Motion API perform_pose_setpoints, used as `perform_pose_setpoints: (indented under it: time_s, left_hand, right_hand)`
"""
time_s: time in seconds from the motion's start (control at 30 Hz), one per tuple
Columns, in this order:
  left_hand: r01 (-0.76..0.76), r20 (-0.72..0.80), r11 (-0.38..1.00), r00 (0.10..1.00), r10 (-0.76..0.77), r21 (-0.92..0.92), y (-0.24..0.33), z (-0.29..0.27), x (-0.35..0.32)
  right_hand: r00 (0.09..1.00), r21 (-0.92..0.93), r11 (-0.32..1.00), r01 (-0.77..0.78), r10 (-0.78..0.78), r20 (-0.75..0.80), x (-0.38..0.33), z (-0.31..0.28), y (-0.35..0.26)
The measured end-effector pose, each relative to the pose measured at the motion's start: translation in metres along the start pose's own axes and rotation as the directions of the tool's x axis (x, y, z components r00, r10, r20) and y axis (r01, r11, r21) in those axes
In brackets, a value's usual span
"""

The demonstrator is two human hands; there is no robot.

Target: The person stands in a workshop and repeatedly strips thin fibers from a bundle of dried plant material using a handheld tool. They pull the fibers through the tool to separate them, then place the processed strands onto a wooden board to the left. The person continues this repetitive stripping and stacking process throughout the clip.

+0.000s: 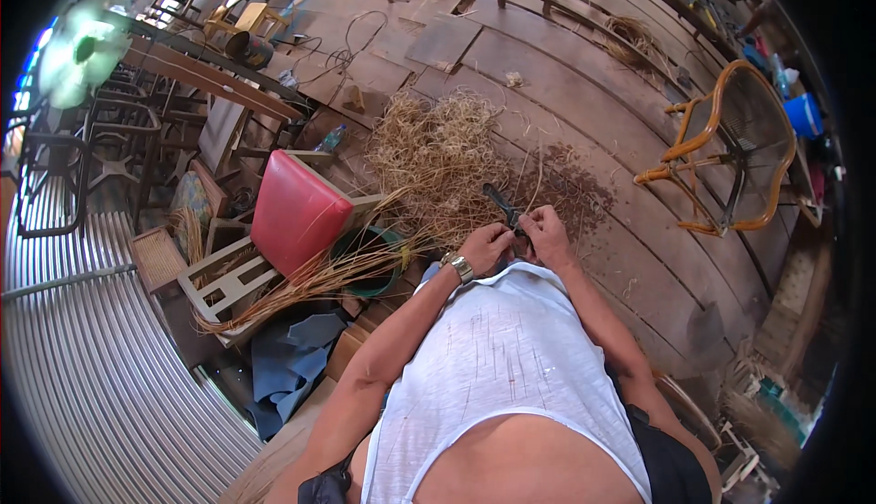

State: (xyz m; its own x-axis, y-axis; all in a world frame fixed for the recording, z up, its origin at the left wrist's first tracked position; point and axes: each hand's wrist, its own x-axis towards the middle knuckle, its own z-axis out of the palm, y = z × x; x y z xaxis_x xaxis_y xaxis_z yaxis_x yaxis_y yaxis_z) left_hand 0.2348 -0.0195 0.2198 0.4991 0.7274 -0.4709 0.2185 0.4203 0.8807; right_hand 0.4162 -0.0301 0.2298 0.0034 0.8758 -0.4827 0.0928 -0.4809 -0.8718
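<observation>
Close together in front of my white shirt, both hands are closed with bent fingers. My left hand, with a metal watch on its wrist, pinches at something too small to tell. My right hand is beside it, its fingertips also pressed together on something hidden. A dark, narrow tool juts out just beyond the fingers; its kind and which hand touches it are unclear. Past the hands lies a tangled heap of pale cane shavings. Brown damp-looking patches mark the floor beside it.
At my left, a bundle of long cane strips crosses a dark green bucket and a tipped chair with a red cushion. A bentwood rattan chair stands at right, near a blue bucket. Corrugated metal borders the left.
</observation>
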Motion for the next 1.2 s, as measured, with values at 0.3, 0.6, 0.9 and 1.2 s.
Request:
perform_pose_setpoints:
  time_s: [0.3, 0.6, 0.9, 1.2]
  left_hand:
    - [-0.009, -0.192, 0.957, 0.979, 0.068, 0.291, -0.026, -0.007, -0.003]
    - [0.164, -0.272, 0.952, 0.958, -0.092, 0.257, -0.033, -0.008, -0.012]
    - [0.101, -0.332, 0.963, 0.943, -0.013, 0.250, -0.012, -0.047, -0.116]
    - [0.459, -0.379, 0.769, 0.875, -0.302, 0.446, -0.139, -0.111, -0.267]
  right_hand:
    - [0.985, 0.072, 0.997, -0.027, 0.014, 0.170, 0.011, 0.020, 0.021]
    - [0.965, -0.026, 0.984, -0.177, 0.178, 0.191, 0.013, 0.032, 0.017]
    - [0.945, 0.053, 0.946, -0.319, 0.321, -0.058, 0.071, -0.018, -0.015]
    - [0.983, -0.094, 0.984, -0.154, 0.143, -0.114, 0.103, -0.077, -0.042]
